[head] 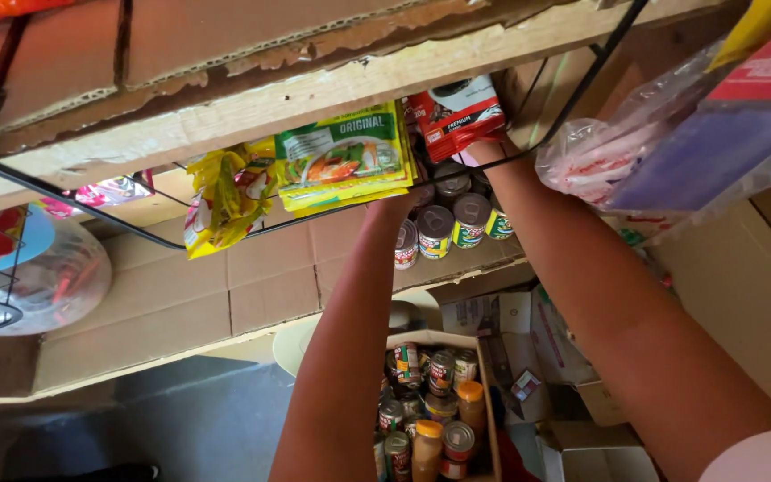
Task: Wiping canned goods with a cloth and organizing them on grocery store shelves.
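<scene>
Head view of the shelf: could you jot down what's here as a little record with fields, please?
left hand: reaching to the cans, grip hidden behind the sachets
right hand: raised at the red packet, grip cannot be told
cans on shelf: upright in a cluster on the cardboard-lined shelf
sachets: green and yellow packs hanging over the black wire frame
below: open box of cans and orange-capped bottles
right edge: clear plastic bag of goods

Sachets: I see green and yellow.
Packet: I see red, black and white.
Bottle caps: I see orange.
Wire rack: black.
</scene>
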